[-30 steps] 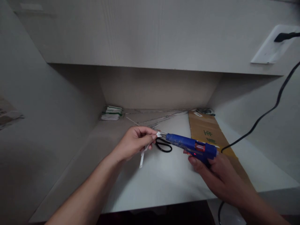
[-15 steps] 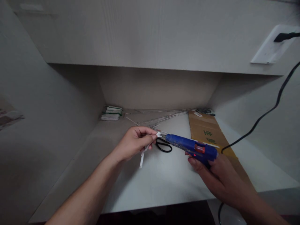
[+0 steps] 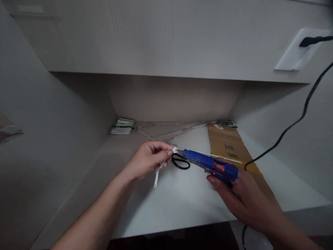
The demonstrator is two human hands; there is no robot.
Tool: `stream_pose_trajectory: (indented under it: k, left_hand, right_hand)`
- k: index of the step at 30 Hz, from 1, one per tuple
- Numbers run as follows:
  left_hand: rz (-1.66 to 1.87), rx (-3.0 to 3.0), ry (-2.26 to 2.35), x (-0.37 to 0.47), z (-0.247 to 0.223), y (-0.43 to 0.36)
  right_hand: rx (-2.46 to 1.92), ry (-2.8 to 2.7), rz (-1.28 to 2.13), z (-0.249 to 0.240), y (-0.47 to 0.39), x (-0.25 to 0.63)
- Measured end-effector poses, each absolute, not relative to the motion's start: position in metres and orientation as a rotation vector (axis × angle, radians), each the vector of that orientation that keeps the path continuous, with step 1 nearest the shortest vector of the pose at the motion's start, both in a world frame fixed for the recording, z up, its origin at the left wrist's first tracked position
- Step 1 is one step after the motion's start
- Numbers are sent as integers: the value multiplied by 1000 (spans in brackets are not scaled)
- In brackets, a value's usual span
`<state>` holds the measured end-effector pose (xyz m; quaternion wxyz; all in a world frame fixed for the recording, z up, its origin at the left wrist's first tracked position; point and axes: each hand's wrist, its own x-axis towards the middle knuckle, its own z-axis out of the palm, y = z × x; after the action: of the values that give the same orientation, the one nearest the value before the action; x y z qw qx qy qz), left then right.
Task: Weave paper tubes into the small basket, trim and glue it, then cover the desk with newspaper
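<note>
My left hand (image 3: 149, 159) pinches a small white strip (image 3: 156, 177); one end hangs below the fingers and a folded white tip sticks out past the thumb. My right hand (image 3: 239, 191) is wrapped round a blue glue gun (image 3: 208, 164) with a small red light on its side. The gun points left, its nozzle at the white tip; whether they touch is too small to tell. Black scissor handles (image 3: 181, 162) lie on the white surface just behind and below the nozzle.
Thin sticks (image 3: 179, 131) lie across the back of the shelf (image 3: 166, 208). A white packet with green bands (image 3: 123, 126) sits back left. Brown cardboard (image 3: 226, 142) lies at the right, a dark bundle (image 3: 227, 123) behind it. A black cord (image 3: 288, 130) hangs near the wall socket (image 3: 299, 50).
The view has shifted slightly. My hands, the white strip and the glue gun keep nearly the same positions to each other.
</note>
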<state>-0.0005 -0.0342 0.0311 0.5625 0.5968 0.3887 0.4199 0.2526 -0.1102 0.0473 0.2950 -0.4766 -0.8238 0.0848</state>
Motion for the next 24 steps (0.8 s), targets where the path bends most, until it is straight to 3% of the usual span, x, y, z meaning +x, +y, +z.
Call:
stream_pose_trajectory:
  k: [16, 24]
  left_hand:
    - [1000, 1380, 924, -1, 31, -33]
    - [986, 1353, 936, -2, 33, -33]
  right_hand:
    - [-1264, -2224, 53, 43, -109, 255]
    - [-1478, -2405, -427, 22, -54, 313]
